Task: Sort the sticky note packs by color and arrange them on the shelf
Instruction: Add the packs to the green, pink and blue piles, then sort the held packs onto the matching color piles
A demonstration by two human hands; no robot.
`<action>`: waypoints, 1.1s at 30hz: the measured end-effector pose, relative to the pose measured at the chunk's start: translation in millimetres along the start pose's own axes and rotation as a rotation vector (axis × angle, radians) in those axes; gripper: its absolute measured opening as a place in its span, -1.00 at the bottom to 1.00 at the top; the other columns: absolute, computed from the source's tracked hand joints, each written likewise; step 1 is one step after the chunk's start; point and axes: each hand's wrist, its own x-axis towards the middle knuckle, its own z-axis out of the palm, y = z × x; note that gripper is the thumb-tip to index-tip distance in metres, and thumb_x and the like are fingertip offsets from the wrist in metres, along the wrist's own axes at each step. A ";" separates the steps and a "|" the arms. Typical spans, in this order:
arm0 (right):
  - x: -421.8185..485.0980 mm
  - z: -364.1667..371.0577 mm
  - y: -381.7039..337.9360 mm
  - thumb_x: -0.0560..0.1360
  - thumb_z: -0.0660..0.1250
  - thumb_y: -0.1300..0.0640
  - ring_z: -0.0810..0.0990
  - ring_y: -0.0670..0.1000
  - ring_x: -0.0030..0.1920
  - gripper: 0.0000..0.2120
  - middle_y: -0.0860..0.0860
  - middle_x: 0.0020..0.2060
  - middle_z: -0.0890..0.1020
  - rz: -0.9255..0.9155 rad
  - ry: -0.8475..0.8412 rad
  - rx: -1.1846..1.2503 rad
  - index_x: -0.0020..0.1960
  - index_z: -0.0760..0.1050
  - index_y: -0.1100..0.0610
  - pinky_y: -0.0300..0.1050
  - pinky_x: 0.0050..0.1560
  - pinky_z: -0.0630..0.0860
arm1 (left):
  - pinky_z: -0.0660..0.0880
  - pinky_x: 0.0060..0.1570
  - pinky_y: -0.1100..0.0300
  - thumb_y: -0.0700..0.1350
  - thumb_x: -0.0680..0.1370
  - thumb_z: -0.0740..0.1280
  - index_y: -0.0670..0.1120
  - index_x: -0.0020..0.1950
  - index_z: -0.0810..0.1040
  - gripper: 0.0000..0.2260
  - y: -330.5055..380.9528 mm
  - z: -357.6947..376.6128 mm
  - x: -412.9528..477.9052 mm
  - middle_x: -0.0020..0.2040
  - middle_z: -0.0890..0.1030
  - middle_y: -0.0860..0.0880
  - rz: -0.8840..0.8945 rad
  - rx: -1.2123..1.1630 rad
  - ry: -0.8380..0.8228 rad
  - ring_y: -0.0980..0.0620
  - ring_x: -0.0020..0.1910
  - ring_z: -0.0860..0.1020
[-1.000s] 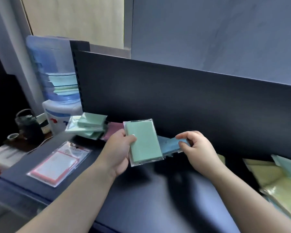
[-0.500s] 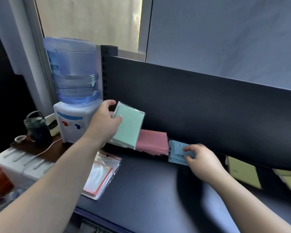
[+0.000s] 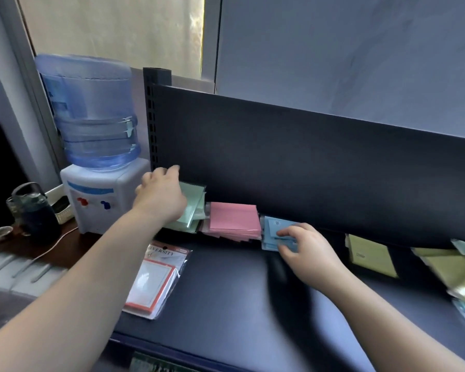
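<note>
Head view: right hand (image 3: pixel 307 249) fingers (image 3: pixel 286 232) pinched on blue packs (image 3: pixel 271 227); left hand (image 3: pixel 160 196) blurred atop green packs (image 3: pixel 196 202), grip unclear.

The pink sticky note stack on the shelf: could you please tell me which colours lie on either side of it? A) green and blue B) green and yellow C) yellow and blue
A: the pink stack sits between the green stack under the left hand and the blue stack that the right hand pinches.
</note>
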 end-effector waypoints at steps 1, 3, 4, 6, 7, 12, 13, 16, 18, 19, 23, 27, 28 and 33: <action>-2.1 -1.5 1.8 0.51 0.29 0.08 0.41 0.01 0.27 -0.70 -0.07 0.22 0.47 -0.003 0.004 -0.001 0.23 0.51 0.01 -0.25 0.25 0.27 | 0.23 0.34 -0.09 -0.10 0.58 0.20 -0.04 0.51 0.15 -0.49 9.3 -1.7 -5.4 0.44 0.27 -0.14 0.060 -0.009 0.013 -0.21 0.40 0.21; -7.2 -6.7 6.7 0.51 0.28 0.08 0.37 0.02 0.30 -0.69 -0.05 0.23 0.47 -0.004 0.023 -0.008 0.25 0.49 0.03 -0.26 0.26 0.23 | 0.25 0.35 -0.03 -0.06 0.57 0.23 -0.04 0.50 0.21 -0.50 30.6 -0.1 -17.4 0.43 0.32 -0.12 0.208 -0.059 -0.012 -0.18 0.40 0.26; -10.0 -10.2 9.9 0.52 0.28 0.08 0.34 0.02 0.31 -0.68 -0.05 0.23 0.46 -0.006 0.035 -0.015 0.27 0.48 0.03 -0.26 0.27 0.21 | 0.26 0.36 0.01 -0.05 0.57 0.24 -0.04 0.49 0.24 -0.51 41.9 2.6 -24.3 0.42 0.35 -0.12 0.286 -0.088 -0.048 -0.16 0.40 0.29; -15.8 -19.0 17.8 0.53 0.27 0.06 0.30 0.00 0.33 -0.65 -0.05 0.24 0.44 -0.002 0.062 -0.021 0.31 0.44 0.04 -0.26 0.27 0.19 | 0.27 0.37 0.03 -0.02 0.56 0.26 -0.03 0.48 0.27 -0.51 64.2 10.4 -38.2 0.41 0.37 -0.09 0.417 -0.123 -0.133 -0.10 0.40 0.31; -19.2 -24.5 23.2 0.53 0.27 0.05 0.30 -0.02 0.32 -0.63 -0.06 0.24 0.44 0.005 0.077 -0.018 0.33 0.42 0.04 -0.27 0.27 0.20 | 0.27 0.38 0.04 0.00 0.56 0.26 -0.02 0.48 0.27 -0.51 75.9 14.2 -45.7 0.42 0.37 -0.06 0.465 -0.125 -0.163 -0.07 0.41 0.31; -39.4 -56.1 58.9 0.53 0.26 0.05 0.39 -0.01 0.25 -0.58 -0.02 0.19 0.46 0.035 0.144 -0.033 0.37 0.34 0.04 -0.16 0.23 0.35 | 0.25 0.37 0.13 0.07 0.56 0.26 0.03 0.50 0.18 -0.46 133.1 37.1 -83.7 0.42 0.34 0.03 0.615 -0.100 -0.245 0.01 0.41 0.29; -43.6 -62.8 67.7 0.52 0.26 0.05 0.40 0.00 0.24 -0.57 -0.02 0.18 0.47 0.045 0.158 -0.043 0.38 0.33 0.03 -0.15 0.22 0.36 | 0.25 0.37 0.13 0.09 0.56 0.26 0.04 0.50 0.17 -0.45 145.0 42.3 -90.9 0.42 0.34 0.05 0.643 -0.098 -0.264 0.02 0.41 0.28; -56.5 -81.6 97.1 0.52 0.26 0.04 0.41 0.01 0.24 -0.56 -0.02 0.18 0.49 0.075 0.176 -0.064 0.38 0.33 0.02 -0.10 0.22 0.38 | 0.26 0.37 0.12 0.12 0.56 0.25 0.06 0.50 0.17 -0.45 182.6 57.4 -107.9 0.41 0.35 0.06 0.697 -0.094 -0.305 0.05 0.41 0.29; -65.6 -94.0 119.4 0.51 0.26 0.05 0.42 0.01 0.24 -0.57 -0.01 0.16 0.50 0.085 0.179 -0.066 0.37 0.34 0.03 -0.09 0.20 0.39 | 0.29 0.35 0.12 0.12 0.56 0.25 0.06 0.49 0.19 -0.46 208.4 66.5 -117.9 0.40 0.36 0.06 0.723 -0.090 -0.314 0.06 0.39 0.31; -70.0 -100.1 131.1 0.51 0.26 0.05 0.43 0.02 0.23 -0.58 -0.01 0.15 0.51 0.090 0.181 -0.064 0.36 0.35 0.03 -0.10 0.19 0.39 | 0.31 0.34 0.12 0.12 0.56 0.25 0.07 0.49 0.20 -0.47 221.3 70.5 -123.2 0.40 0.37 0.06 0.734 -0.091 -0.316 0.07 0.39 0.32; -85.9 -125.4 181.1 0.52 0.26 0.05 0.44 0.00 0.23 -0.61 -0.01 0.17 0.51 0.096 0.172 -0.080 0.33 0.40 0.04 -0.13 0.19 0.38 | 0.28 0.36 0.16 0.12 0.56 0.25 0.06 0.50 0.21 -0.47 270.5 91.0 -144.4 0.42 0.36 0.07 0.746 -0.079 -0.337 0.08 0.41 0.31; -99.7 -152.3 232.3 0.53 0.25 0.03 0.43 0.00 0.26 -0.63 -0.03 0.22 0.49 0.110 0.125 -0.122 0.32 0.41 0.03 -0.14 0.21 0.36 | 0.31 0.33 0.16 0.13 0.56 0.26 0.03 0.49 0.24 -0.47 322.7 112.9 -166.8 0.40 0.40 0.04 0.716 -0.065 -0.401 0.06 0.38 0.36; -102.6 -158.7 245.3 0.52 0.24 0.03 0.43 0.01 0.26 -0.62 -0.02 0.23 0.48 0.116 0.108 -0.134 0.33 0.41 0.03 -0.12 0.22 0.37 | 0.32 0.32 0.15 0.13 0.56 0.25 0.03 0.48 0.24 -0.47 335.6 118.8 -171.8 0.39 0.41 0.02 0.698 -0.064 -0.419 0.04 0.37 0.37; -106.6 -189.2 303.2 0.51 0.23 0.08 0.43 0.01 0.27 -0.60 -0.01 0.26 0.49 0.115 0.086 -0.178 0.35 0.40 0.03 -0.10 0.26 0.38 | 0.38 0.26 0.06 0.24 0.53 0.22 -0.02 0.48 0.23 -0.40 387.7 150.6 -186.8 0.36 0.37 -0.07 0.578 -0.040 -0.418 -0.06 0.32 0.40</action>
